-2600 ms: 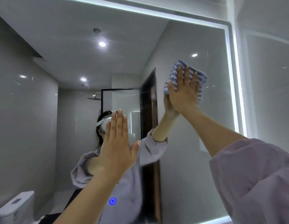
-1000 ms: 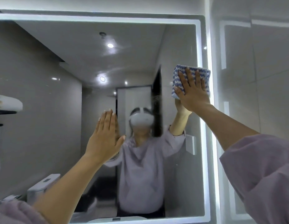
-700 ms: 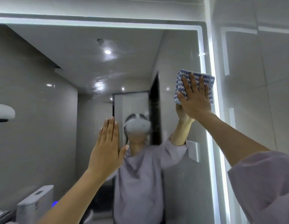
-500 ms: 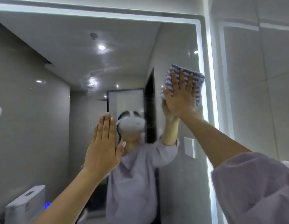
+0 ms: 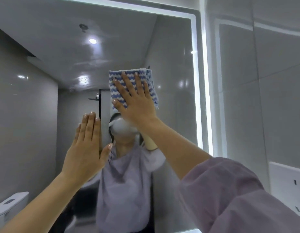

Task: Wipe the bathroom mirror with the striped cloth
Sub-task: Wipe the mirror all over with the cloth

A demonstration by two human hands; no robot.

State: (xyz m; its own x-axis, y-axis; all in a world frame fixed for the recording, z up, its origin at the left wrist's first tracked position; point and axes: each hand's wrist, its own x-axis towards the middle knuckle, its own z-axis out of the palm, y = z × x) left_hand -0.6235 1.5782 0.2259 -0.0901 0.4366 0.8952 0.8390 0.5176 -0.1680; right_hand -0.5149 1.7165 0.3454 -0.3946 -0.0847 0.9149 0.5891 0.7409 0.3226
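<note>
Head view, close before mirror (image 5: 171,47)

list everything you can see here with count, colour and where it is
mirror: one, white lit border, fills the wall ahead
striped cloth: one, blue and white, flat on the mirror's upper middle
wall tiles: several, grey, right of the mirror
toilet: one, white, reflected at lower left
ceiling lights: a few, white, reflected up top
right hand: one, fingers spread flat, pressing the cloth to the glass
left hand: one, flat and empty, raised at lower left
sleeve: one, mauve, right arm at lower right
</note>
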